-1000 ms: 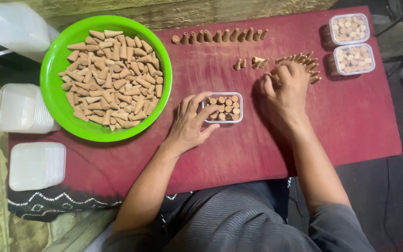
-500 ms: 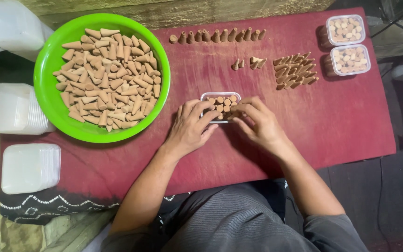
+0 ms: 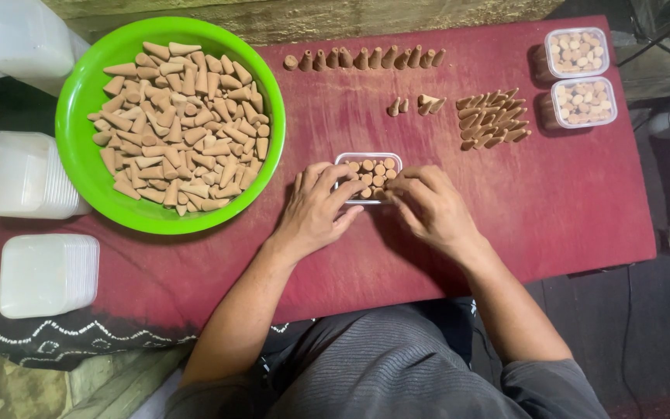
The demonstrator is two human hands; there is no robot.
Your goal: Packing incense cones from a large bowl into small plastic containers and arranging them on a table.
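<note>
A small clear plastic box filled with upright brown cones sits in the middle of the red cloth. My left hand grips the box's left side with fingers and thumb. My right hand is at the box's lower right corner, its fingertips pinched together on cones that they mostly hide. A green bowl heaped with loose cones stands to the left. A laid-out pile of cones lies at the back right.
A row of upright cones lines the far edge, with a few more cones below it. Two filled clear boxes stand at the far right. Stacks of empty clear boxes sit off the cloth at left.
My right hand left the cone pile at the back right and came down to the small box's right corner. The left hand stayed on the box.
</note>
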